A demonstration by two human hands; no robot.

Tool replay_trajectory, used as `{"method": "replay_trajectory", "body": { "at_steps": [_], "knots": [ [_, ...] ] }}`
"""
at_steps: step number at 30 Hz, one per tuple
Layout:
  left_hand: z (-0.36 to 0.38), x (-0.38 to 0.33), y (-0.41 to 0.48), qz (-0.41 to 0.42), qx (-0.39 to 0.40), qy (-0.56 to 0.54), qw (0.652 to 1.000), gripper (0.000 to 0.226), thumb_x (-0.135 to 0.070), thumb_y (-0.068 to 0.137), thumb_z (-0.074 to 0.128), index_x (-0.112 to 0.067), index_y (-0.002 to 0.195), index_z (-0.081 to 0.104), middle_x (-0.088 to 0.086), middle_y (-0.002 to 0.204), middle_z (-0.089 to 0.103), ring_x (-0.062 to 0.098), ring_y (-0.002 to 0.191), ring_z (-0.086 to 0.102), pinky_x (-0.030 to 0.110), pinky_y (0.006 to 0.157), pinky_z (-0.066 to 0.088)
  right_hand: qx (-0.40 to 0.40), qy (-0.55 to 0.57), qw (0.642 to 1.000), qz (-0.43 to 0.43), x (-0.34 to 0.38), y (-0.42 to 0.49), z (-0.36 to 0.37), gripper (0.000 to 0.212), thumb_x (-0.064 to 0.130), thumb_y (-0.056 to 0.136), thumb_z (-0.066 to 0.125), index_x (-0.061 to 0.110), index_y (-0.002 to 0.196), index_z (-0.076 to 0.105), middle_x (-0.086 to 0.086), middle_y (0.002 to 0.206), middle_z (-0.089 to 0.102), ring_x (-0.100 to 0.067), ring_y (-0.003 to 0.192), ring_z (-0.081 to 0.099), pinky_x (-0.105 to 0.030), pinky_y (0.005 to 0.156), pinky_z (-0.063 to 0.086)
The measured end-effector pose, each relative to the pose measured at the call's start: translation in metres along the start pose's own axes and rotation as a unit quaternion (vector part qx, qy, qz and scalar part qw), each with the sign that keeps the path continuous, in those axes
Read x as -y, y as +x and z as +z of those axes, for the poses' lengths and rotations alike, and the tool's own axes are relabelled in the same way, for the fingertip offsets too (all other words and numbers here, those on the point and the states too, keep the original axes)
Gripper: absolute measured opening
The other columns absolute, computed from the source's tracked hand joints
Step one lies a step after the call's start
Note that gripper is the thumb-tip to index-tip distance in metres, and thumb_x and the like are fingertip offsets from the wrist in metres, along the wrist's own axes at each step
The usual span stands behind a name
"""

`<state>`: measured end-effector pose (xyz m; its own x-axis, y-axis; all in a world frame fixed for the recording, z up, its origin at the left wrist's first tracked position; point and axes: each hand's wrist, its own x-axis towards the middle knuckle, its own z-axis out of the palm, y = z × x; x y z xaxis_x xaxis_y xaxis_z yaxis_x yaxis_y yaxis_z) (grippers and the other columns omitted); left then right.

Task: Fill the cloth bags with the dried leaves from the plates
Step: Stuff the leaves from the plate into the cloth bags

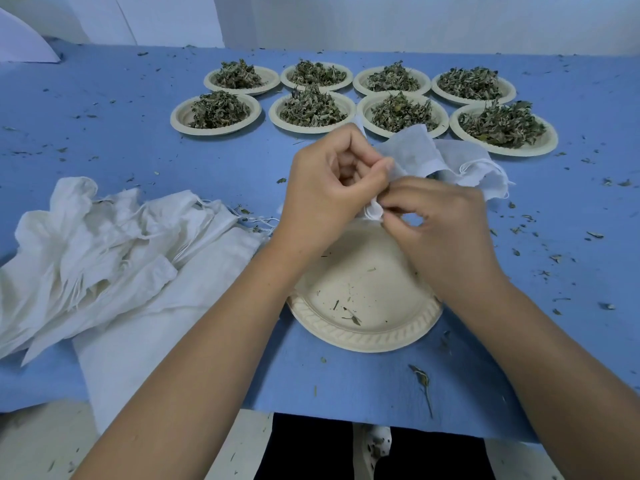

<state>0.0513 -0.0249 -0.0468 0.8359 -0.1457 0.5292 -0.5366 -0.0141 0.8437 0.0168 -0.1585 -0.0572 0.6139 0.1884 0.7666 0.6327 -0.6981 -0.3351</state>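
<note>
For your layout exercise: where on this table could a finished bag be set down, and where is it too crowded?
Free: the blue cloth left of the filled plates and beyond the bag pile; also the right side, nearer than the plates, with only leaf crumbs. Crowded: the far middle, and the centre where both hands work a bag over the emptied plate.

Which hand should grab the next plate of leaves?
Probably the right hand: the nearest full plate sits just beyond it, on its side. The left hand can keep the cloth bag.
</note>
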Motion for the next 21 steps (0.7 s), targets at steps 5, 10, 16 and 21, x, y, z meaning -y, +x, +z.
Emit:
{"method": "replay_trajectory", "body": {
  "at_steps": [5, 10, 16, 21],
  "knots": [
    [-0.001, 0.001, 0.003, -0.017, -0.033, 0.008, 0.999, 0.025, 0.003, 0.088, 0.065, -0.013, 0.071, 0.054, -0.006, 0.053, 0.054, 0.004, 0.044, 0.045, 0.018, 0.045, 0.038, -0.002, -0.001, 1.0, -0.024, -0.003, 0.004, -0.01, 0.023, -0.012, 0.075, 0.05, -0.001, 0.076, 0.07, -0.009, 0.075, 0.069, -0.026, 0.075, 0.063, -0.033, 0.071, 0.047],
    [-0.003, 0.001, 0.002, 0.017, -0.012, -0.002, 1.0, 0.023, 0.002, 0.087, 0.066, -0.012, 0.072, 0.055, -0.011, 0.053, 0.056, 0.003, 0.043, 0.048, 0.016, 0.044, 0.038, 0.056, -0.039, 0.995, -0.078, 0.005, 0.003, -0.007, 0.015, 0.004, 0.071, 0.04, 0.013, 0.07, 0.052, 0.013, 0.072, 0.049, -0.011, 0.079, 0.053, -0.041, 0.096, 0.034],
    [0.003, 0.006, -0.002, 0.076, 0.04, 0.079, 0.993, 0.014, 0.002, 0.084, 0.069, 0.001, 0.073, 0.06, -0.007, 0.054, 0.056, 0.002, 0.046, 0.051, 0.011, 0.05, 0.037, 0.223, -0.063, 0.972, 0.03, -0.001, 0.002, -0.004, 0.008, 0.002, 0.074, 0.057, -0.001, 0.075, 0.065, -0.013, 0.076, 0.06, -0.033, 0.07, 0.059, -0.028, 0.063, 0.038],
    [0.0, -0.014, 0.008, 0.259, -0.004, 0.235, 0.937, 0.013, -0.002, 0.086, 0.065, 0.003, 0.073, 0.064, 0.006, 0.06, 0.061, 0.012, 0.058, 0.049, 0.016, 0.054, 0.038, 0.201, -0.111, 0.973, 0.022, 0.013, 0.022, -0.007, 0.026, -0.016, 0.074, 0.053, -0.013, 0.096, 0.068, -0.032, 0.098, 0.062, -0.041, 0.084, 0.062, -0.04, 0.065, 0.054]
  ]
}}
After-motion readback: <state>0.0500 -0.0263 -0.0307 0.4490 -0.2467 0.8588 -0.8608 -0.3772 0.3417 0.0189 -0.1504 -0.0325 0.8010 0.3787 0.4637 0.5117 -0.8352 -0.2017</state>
